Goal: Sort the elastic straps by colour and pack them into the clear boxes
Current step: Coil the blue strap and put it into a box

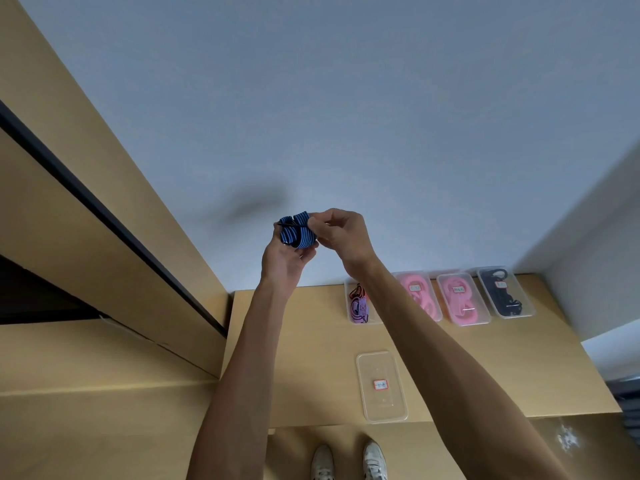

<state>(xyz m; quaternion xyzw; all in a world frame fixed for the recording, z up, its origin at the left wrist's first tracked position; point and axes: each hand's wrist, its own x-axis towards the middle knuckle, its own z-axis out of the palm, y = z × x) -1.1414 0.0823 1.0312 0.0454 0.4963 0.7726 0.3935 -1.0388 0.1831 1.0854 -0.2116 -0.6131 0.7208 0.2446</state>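
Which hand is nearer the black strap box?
Right. The right hand pinches the blue strap on the side toward the black strap box; the left hand holds it farther away.

**Bare Arms, Pale Trainers**

The person's forearms are bare from the bottom edge of the picture to the wrists; no sleeve, watch, bracelet or ring shows on either. The left hand (289, 258) and the right hand (341, 235) are ungloved, with short, unpainted nails where the fingertips can be made out. At the bottom of the view the toes of two shoes appear: the left shoe (322, 462) and the right shoe (374, 460), both off-white or light grey trainers with rounded toe caps, stitched panels and pale laces. The legs lie outside the picture.
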